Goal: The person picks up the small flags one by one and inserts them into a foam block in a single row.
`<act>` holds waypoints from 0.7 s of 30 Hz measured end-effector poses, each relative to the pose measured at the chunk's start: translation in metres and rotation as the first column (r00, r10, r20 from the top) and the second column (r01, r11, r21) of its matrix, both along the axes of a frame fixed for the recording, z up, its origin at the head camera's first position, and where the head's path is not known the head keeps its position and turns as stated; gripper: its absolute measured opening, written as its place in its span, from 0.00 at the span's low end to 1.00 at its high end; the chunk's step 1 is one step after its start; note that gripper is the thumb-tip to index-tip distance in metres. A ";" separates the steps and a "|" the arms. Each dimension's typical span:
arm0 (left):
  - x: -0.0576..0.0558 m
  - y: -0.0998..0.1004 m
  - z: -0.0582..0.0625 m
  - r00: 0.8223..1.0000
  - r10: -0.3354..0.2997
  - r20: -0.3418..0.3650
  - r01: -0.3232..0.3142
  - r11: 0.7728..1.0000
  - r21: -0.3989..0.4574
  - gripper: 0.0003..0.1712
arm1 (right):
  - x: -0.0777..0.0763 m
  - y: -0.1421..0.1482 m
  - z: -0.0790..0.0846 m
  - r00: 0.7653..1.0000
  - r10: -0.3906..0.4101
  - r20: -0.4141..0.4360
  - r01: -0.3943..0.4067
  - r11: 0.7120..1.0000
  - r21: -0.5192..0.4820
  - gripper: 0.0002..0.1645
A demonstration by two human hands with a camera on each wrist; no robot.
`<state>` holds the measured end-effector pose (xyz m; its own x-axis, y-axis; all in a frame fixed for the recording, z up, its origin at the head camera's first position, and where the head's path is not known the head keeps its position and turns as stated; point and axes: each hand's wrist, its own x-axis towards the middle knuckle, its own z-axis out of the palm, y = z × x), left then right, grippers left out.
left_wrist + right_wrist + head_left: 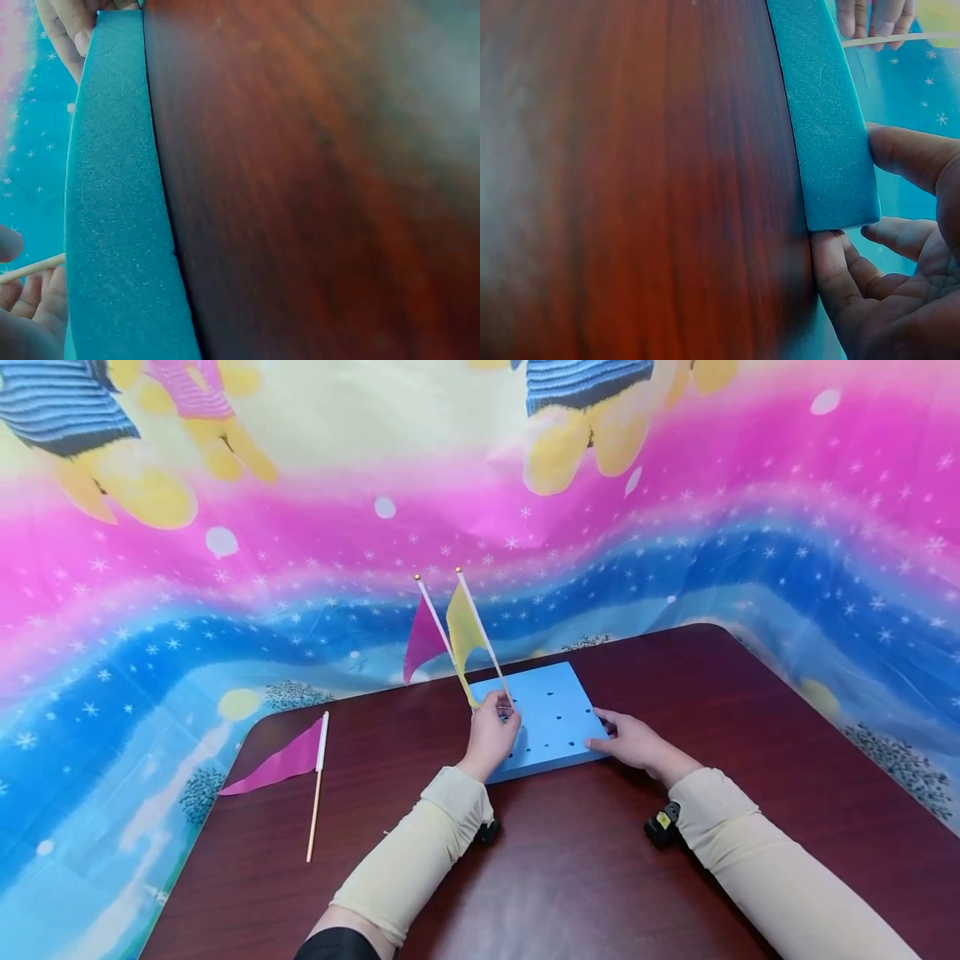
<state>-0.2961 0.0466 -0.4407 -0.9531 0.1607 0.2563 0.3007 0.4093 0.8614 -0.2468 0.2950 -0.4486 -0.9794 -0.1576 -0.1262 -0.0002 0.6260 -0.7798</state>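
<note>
My left hand (491, 737) pinches the lower stick of a yellow flag (465, 625) over the left part of a light-blue foam block (561, 681). In the left wrist view the bare wooden stick (36, 267) runs between thumb and fingers. Whether its lower end sits in a hole cannot be made out. Thumb on top and fingers against the side, my right hand (637, 745) grips the block's right edge. Beside the yellow flag a magenta flag (424, 642) leans left, its stick's foot hidden. Several small dark holes dot the block's top.
Another magenta pennant (288, 760) on a wooden stick lies on the dark red-brown table (570, 860), left of my left forearm. Behind the table hangs a colourful printed cloth (315, 543). A small black device (663, 827) is at my right wrist.
</note>
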 end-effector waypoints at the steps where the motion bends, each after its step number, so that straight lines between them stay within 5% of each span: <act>1: 0.000 -0.001 -0.001 1.000 -0.005 0.012 0.005 1.000 0.002 0.20 | 0.000 0.000 0.000 1.000 0.002 0.000 -0.002 1.000 0.000 0.46; 6: 0.001 -0.009 -0.005 0.999 -0.019 0.042 0.020 1.000 -0.003 0.28 | 0.000 -0.001 0.001 1.000 0.013 -0.002 -0.013 1.000 0.003 0.47; 15: 0.011 -0.018 0.000 0.994 -0.106 0.026 0.106 0.994 -0.016 0.21 | -0.001 0.002 0.000 0.999 0.029 -0.021 -0.029 0.999 0.024 0.47; 21: 0.016 -0.028 0.001 0.995 -0.102 -0.012 0.102 0.995 -0.007 0.19 | -0.001 0.001 0.001 0.999 0.038 -0.017 -0.038 0.999 0.024 0.47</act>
